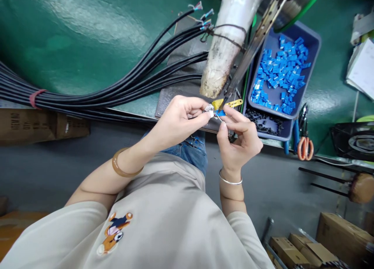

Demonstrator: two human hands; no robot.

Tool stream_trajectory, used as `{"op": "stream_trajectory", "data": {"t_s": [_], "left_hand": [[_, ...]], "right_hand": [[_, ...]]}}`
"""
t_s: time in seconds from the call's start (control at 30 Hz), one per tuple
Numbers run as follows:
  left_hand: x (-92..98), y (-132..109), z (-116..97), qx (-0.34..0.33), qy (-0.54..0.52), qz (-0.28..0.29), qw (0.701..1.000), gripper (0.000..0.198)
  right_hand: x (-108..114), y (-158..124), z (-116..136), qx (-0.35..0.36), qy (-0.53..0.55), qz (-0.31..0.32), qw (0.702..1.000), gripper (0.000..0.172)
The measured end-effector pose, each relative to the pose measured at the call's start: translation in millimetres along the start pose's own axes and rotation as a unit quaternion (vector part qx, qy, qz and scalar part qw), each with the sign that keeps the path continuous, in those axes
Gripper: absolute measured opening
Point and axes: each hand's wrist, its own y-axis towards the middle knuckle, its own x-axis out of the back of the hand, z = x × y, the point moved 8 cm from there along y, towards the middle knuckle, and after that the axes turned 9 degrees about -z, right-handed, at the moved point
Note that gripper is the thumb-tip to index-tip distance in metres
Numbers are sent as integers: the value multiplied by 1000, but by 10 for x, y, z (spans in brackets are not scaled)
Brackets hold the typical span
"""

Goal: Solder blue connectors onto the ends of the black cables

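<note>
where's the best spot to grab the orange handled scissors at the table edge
Take the orange-handled scissors by the two orange loops, coming from the near edge of the green table. The loops point toward the person, past the table edge, while the blades run back beside the blue tray, so the handles are the free, safe end.

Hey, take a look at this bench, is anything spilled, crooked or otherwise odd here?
Nothing looks spilled or broken. The blue connectors lie loose but inside their tray. The black cables fan out with bare wire ends, held by a red tie. Both hands, left hand and right hand, pinch one small blue part.
</note>
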Motion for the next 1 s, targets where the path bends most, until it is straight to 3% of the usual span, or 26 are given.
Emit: {"op": "stream_trajectory", "data": {"t_s": [0.3,0.7,1.0], "left_hand": [[-4,2,-120,-6,11,12,1000,20],[-8,13,-10,28,7,32,999,20],[3,30,-93,8,15,21,1000,21]], "right_hand": [[17,67,70,-3,-22,12,1000,6],[36,38,69,16,-12,21,1000,12],[41,139,158,31,-31,13,999,11]]}}
